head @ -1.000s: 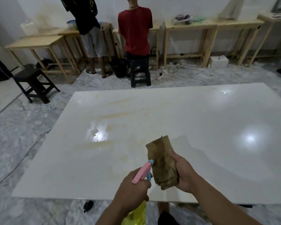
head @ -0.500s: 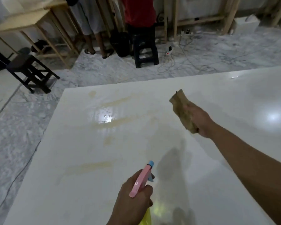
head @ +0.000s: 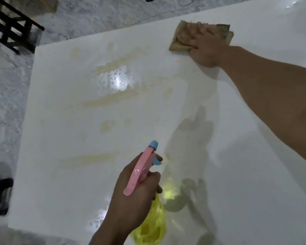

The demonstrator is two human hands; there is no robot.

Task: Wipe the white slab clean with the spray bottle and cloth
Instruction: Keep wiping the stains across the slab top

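My right hand (head: 204, 48) presses the folded tan cloth (head: 180, 42) flat on the far part of the glossy white slab (head: 254, 174), fingers spread over it. My left hand (head: 131, 202) has its grip clamped on the yellow spray bottle with the pink trigger head (head: 139, 171), held above the near side. Wet droplets (head: 117, 79) glisten mid-slab among yellowish smears (head: 106, 100). I judge the wiping is barely begun: most stains remain, left of the cloth and nearer me.

A single head-worn view looks steeply down, close over the white slab (head: 63, 174).
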